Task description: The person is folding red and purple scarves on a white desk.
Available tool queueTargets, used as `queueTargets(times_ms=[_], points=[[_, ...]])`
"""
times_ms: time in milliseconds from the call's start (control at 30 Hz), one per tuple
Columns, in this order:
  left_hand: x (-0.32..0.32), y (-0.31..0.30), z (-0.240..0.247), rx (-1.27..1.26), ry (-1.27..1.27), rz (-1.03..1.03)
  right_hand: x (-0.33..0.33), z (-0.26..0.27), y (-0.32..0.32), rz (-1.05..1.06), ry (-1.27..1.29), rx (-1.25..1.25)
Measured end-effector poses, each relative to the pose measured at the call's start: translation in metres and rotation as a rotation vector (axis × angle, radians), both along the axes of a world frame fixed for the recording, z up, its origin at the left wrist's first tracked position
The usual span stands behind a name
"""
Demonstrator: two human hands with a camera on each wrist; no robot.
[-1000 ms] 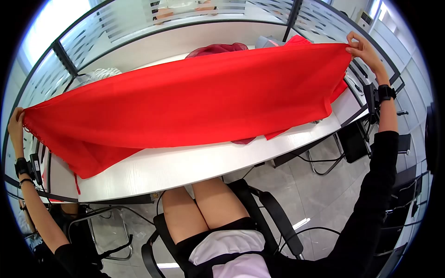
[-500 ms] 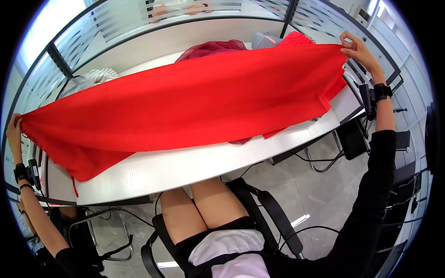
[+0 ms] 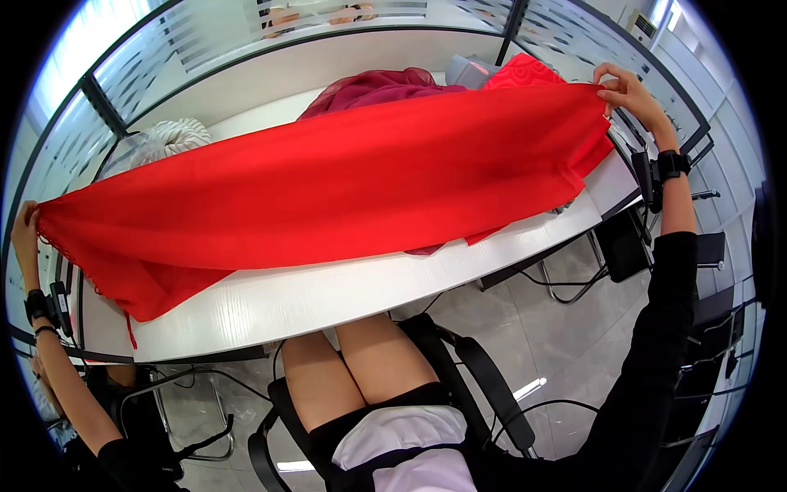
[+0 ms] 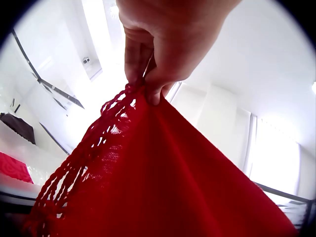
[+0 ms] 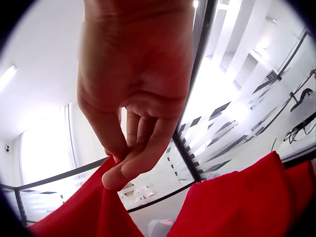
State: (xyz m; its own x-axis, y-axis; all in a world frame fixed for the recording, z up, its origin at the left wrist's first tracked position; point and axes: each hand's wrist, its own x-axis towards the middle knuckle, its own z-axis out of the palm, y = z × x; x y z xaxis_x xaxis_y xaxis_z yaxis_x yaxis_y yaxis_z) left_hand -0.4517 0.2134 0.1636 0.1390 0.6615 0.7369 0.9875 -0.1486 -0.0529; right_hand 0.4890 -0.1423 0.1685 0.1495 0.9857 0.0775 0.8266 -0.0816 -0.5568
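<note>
White tabletop (image 3: 246,307) is crossed in the head view by a long red cloth (image 3: 328,180), which is stretched over it from the left edge of the frame to the upper right. Its top edge is drawn nearly straight, slanting up toward the right, while its lower edge is bowed and a loose corner is draped at the lower left. Along its left end, a knotted red fringe (image 4: 74,173) is seen. One top corner is pinched between the thumb and fingers of the left hand (image 3: 26,238), at the left edge; the other is pinched between the thumb and fingertips of the right hand (image 3: 635,94), at the upper right.

Beyond the cloth, at upper centre, a maroon fabric (image 3: 373,88) is bunched, with a grey item (image 3: 466,72) and a patterned red fabric (image 3: 525,72) placed to its right. At upper left, a white coiled bundle (image 3: 182,135) is set beside clear plastic (image 3: 138,156). Behind everything, a striped glass partition (image 3: 238,45) is fitted. At bottom centre, a black chair (image 3: 492,385) is occupied by the person.
</note>
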Motion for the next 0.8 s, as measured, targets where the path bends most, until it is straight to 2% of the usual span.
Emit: queueTargets(times_ms=[267, 467, 800], points=[[0.005, -0.004, 0.003, -0.056, 0.028, -0.066, -0.007, -0.004, 0.003, -0.01, 0.011, 0.035], [0.011, -0.01, 0.003, -0.128, 0.021, -0.029, -0.009, -0.008, 0.004, 0.003, -0.036, 0.014], [0.0, -0.002, -0.001, -0.025, 0.035, -0.004, 0.004, -0.012, 0.005, 0.017, 0.107, -0.082]])
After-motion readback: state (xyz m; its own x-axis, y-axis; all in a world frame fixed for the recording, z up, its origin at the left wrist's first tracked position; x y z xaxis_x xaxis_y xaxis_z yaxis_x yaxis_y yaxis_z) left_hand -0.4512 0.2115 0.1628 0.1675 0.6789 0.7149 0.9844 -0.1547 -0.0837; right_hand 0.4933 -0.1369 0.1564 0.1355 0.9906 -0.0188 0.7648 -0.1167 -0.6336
